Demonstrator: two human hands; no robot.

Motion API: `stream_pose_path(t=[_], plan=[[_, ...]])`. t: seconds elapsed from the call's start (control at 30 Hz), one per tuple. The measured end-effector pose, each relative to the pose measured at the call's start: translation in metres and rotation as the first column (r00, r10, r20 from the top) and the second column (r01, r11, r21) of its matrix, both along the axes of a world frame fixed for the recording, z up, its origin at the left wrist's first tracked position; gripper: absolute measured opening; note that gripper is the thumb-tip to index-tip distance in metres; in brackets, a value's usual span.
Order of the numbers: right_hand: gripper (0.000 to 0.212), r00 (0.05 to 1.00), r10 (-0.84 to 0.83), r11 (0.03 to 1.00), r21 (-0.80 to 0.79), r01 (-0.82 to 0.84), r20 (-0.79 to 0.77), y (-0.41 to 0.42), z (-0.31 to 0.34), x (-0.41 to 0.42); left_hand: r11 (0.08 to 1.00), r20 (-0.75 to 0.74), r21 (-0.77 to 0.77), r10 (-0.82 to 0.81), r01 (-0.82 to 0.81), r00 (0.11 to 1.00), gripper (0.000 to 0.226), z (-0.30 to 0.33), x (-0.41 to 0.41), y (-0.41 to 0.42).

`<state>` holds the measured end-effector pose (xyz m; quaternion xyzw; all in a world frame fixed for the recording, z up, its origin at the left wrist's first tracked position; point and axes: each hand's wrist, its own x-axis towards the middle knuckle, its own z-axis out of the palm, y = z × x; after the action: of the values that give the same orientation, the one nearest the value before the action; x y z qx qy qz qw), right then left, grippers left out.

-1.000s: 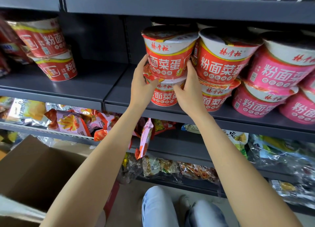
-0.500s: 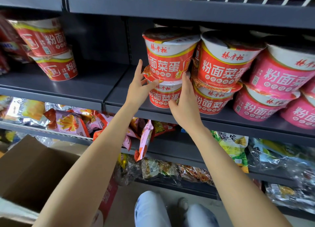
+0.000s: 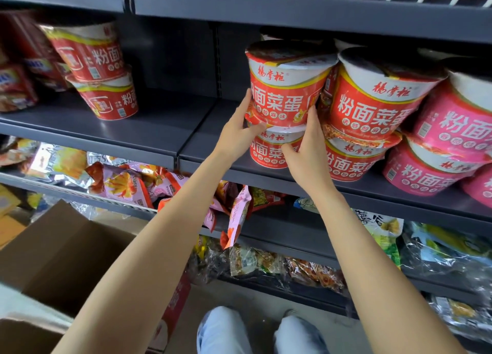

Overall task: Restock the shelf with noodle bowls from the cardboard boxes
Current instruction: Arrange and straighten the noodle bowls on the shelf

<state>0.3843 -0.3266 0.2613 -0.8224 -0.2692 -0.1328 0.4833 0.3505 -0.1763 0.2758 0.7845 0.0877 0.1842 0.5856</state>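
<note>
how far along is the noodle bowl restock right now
Done: red and pink bowls already stand two-high on the shelf. In hand: left hand and right hand steady a stack of two red bowls. Left: a bare stretch of shelf beside it; the cardboard box is open, contents unseen.

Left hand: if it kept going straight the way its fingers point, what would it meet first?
The left hand already touches the stacked red noodle bowls; further along, probably the dark grey shelf back panel, though depth is unclear.

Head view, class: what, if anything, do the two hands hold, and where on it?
Both hands grip the stacked red noodle bowls at their sides where the two meet: left hand on the left, right hand on the right.
</note>
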Motion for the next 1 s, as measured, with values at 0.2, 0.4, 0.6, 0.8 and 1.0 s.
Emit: stream_pose_path(t=[0.2, 0.4, 0.6, 0.8, 1.0], plan=[[0.055, 0.959, 0.028, 1.000, 0.006, -0.031, 0.284, -0.001, -0.005, -0.049, 0.809, 0.258, 0.495, 0.211, -0.317, 0.943, 0.044, 0.008, -0.060, 0.010], [0.035, 0.898, 0.310, 0.950, -0.142, -0.278, 0.312, 0.091, 0.003, -0.077, 0.540, 0.427, 0.674, 0.274, -0.505, 0.862, 0.028, -0.005, -0.161, 0.097], [0.035, 0.865, 0.500, 0.855, -0.183, -0.486, 0.035, 0.221, 0.009, -0.059, 0.666, 0.114, 0.549, 0.539, -0.505, 0.834, 0.040, -0.017, -0.172, 0.217], [0.040, 0.838, 0.495, 0.868, 0.095, -0.487, -0.229, 0.342, 0.007, 0.001, 0.761, 0.073, 0.055, 0.643, -0.646, 0.763, 0.078, -0.025, -0.107, 0.302], [0.045, 0.820, 0.510, 0.860, 0.176, -0.479, -0.259, 0.415, 0.013, 0.048, 0.710, 0.160, -0.088, 0.703, -0.699, 0.693, 0.098, -0.034, -0.057, 0.347]])
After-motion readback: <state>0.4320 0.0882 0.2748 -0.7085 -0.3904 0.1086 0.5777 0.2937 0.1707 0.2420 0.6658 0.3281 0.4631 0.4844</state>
